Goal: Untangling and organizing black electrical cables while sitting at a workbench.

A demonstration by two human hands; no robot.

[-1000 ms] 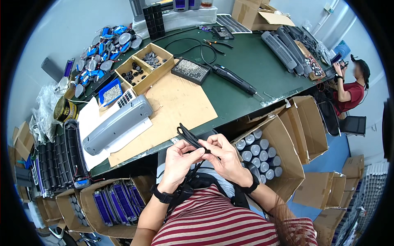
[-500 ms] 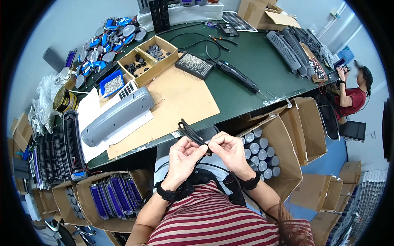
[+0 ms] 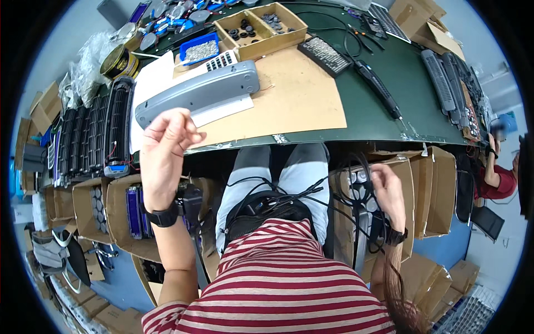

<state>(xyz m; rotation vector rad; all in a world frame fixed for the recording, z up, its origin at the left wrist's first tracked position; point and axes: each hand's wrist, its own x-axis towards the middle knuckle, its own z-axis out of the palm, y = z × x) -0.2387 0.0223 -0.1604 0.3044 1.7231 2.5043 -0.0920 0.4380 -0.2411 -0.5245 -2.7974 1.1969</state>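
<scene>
My left hand (image 3: pixel 167 146) is raised at the table's front edge, just in front of a long grey plastic housing (image 3: pixel 197 92). Its fingers are curled in a pinch; whatever they may hold is hidden. To the right, beyond my leg, my right hand (image 3: pixel 388 192) has bent fingers at loops of black cable (image 3: pixel 351 197), which hang beside the fingertips and run down past the wrist. More black cables with thin ends (image 3: pixel 289 196) lie across my lap over a black waist bag (image 3: pixel 267 214).
On the green table (image 3: pixel 384 125) lie a cardboard sheet (image 3: pixel 300 100), a compartment box (image 3: pixel 270 42), a blue tray of small parts (image 3: pixel 200 50) and an electric screwdriver (image 3: pixel 378 89). Open cartons (image 3: pixel 436 192) stand below. Another person (image 3: pixel 498 181) is at far right.
My hands have parted: the left moved left and up to the table edge, the right moved right with the cable loops. The view has tilted down, and cable ends now show on my lap.
</scene>
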